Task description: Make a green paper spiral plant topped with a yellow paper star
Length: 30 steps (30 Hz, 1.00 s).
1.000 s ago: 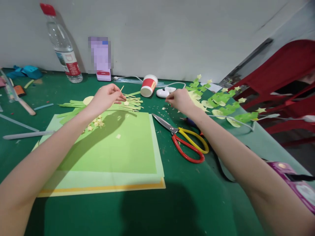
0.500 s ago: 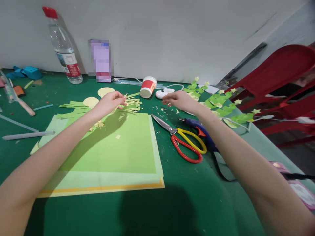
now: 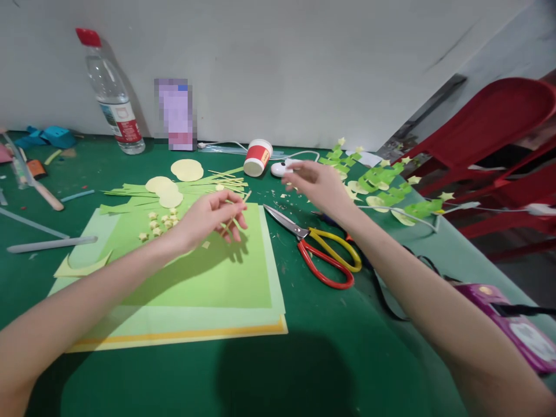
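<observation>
My left hand (image 3: 217,217) is above the green paper sheet (image 3: 243,272), its fingers curled around a thin pale paper strip (image 3: 247,197). Just behind it lies a pile of narrow green and yellow strips (image 3: 208,184). Small folded paper stars (image 3: 164,220) sit on the sheet left of that hand, with pale yellow paper circles (image 3: 171,197) farther back. My right hand (image 3: 319,185) hovers over the table with bent fingers apart and nothing visible in them. It partly covers a small white device (image 3: 278,168).
Scissors (image 3: 324,249) lie right of the sheets, beside a partly hidden glue gun (image 3: 324,218). A paper cup (image 3: 258,157), a water bottle (image 3: 117,104) and a phone (image 3: 177,113) stand at the back. Green paper pieces with stars (image 3: 382,176) lie right. Glue sticks (image 3: 52,244) lie left.
My left hand has moved from the strip pile toward me and right, over the green sheet, with a thin strip. The paper stars now show. My right hand stays nearly in place.
</observation>
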### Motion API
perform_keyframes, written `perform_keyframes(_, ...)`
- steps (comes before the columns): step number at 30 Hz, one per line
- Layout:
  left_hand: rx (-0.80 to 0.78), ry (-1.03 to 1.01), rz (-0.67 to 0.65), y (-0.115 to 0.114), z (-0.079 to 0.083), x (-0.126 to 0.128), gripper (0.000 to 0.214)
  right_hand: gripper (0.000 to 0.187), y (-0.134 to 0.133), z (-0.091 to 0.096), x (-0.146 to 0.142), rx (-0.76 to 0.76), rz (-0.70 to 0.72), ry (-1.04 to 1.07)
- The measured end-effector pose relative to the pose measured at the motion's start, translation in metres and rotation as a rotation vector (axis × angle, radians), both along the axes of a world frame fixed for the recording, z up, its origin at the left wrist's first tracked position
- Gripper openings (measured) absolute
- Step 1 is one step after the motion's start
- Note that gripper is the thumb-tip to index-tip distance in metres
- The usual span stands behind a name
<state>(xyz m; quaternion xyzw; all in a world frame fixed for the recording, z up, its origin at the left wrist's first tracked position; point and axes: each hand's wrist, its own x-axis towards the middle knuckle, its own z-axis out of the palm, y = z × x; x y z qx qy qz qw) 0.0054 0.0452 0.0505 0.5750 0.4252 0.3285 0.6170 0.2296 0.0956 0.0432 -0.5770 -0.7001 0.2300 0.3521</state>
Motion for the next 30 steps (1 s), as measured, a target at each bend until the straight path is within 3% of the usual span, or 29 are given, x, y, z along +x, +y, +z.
perform_keyframes(4,-0.122,-0.102,-0.094,-0.033,0.000,0.007,0.012,0.029,-0.025,0.006,-0.006,0.051,0.057,0.182)
perform_keyframes(6,-0.161,-0.180,-0.136,-0.046,0.004,0.010,0.013,0.054,-0.039,0.011,-0.010,0.131,0.150,0.301)
perform_keyframes(7,-0.176,-0.222,-0.151,-0.051,0.006,0.011,0.012,0.057,-0.046,0.014,-0.012,0.144,0.193,0.328)
perform_keyframes(10,-0.223,-0.301,-0.166,-0.061,0.013,0.013,0.013,0.014,-0.070,0.025,-0.017,0.055,0.274,0.291)
perform_keyframes(11,-0.237,-0.315,-0.165,-0.064,0.015,0.013,0.014,0.008,-0.077,0.029,-0.019,0.017,0.293,0.289)
perform_keyframes(15,-0.269,-0.314,-0.164,-0.067,0.020,0.012,0.015,0.003,-0.098,0.037,-0.025,-0.040,0.391,0.357)
perform_keyframes(22,-0.248,-0.303,-0.161,-0.071,0.019,0.014,0.017,0.004,-0.103,0.037,-0.027,-0.083,0.434,0.404)
perform_keyframes(25,-0.195,-0.272,-0.164,-0.071,0.024,0.012,0.016,0.006,-0.099,0.038,-0.022,-0.055,0.373,0.399)
perform_keyframes(27,-0.077,-0.219,-0.122,-0.066,0.031,0.006,0.014,0.009,-0.091,0.038,-0.017,-0.003,0.268,0.412)
perform_keyframes(30,0.239,-0.088,0.116,-0.046,0.041,-0.008,0.014,0.011,-0.073,0.035,-0.005,0.060,0.123,0.416)
